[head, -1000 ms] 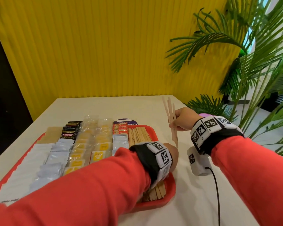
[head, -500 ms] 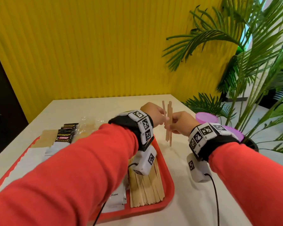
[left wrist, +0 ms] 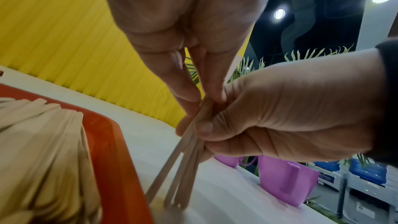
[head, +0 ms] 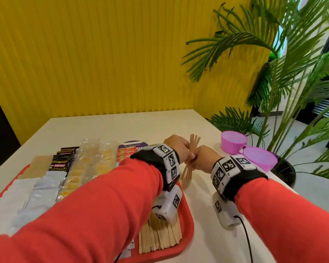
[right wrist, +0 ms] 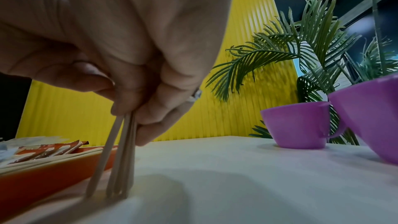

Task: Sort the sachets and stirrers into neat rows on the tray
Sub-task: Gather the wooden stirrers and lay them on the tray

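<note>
Several loose stirrers (head: pixel 190 157) stand upright w/ lower ends on the table (head: pixel 203 188), just right of the tray (head: pixel 188 224); probably tapping ends level before laying them down. Right hand (head: pixel 204 157) wraps the bundle mid-length; left hand (head: pixel 177 149) pinches it w/ thumb + fingertips from the other side. Stirrer row (head: pixel 160 238) lies at tray's right edge, sachets (head: pixel 87 168) in rows to its left.

Stirrers and sachets at the red tray (head: pixel 187 232).
Loose stirrers (head: pixel 190 158) stand fanned just right of it; more stirrers (head: pixel 160 238) and sachets (head: pixel 87 166) lie in rows inside.
</note>
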Tool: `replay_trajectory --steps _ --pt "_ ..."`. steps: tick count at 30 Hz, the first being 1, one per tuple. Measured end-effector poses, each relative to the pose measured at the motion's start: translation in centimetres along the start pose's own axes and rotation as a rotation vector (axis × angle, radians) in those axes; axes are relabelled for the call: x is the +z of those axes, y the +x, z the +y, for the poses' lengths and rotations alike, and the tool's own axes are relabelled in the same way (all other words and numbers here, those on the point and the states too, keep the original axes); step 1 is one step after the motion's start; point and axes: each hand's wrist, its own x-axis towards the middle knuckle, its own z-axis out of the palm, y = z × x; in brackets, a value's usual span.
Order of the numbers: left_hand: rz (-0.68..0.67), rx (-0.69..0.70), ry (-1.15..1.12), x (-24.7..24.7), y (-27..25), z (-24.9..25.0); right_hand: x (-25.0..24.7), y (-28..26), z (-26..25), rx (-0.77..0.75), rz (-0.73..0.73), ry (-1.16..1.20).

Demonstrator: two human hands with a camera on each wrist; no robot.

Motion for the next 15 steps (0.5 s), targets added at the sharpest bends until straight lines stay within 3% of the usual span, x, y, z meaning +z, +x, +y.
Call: replay_trajectory --steps 5,10,15 --pt "0.0 -0.036 -0.142 -1.5 0.5 -0.2 -0.1 0.6 -0.2 -0.076 0.055 0.215" --pt "0.004 -0.162 -0.365 -5.7 1.3 -1.1 -0.5 1.0 -3.1 -0.117 0.049 0.499" --pt "0.034 -0.3 -0.307 -8.1 2.1 -3.7 0.4 1.7 -7.5 -0.075 -0.066 0.435"
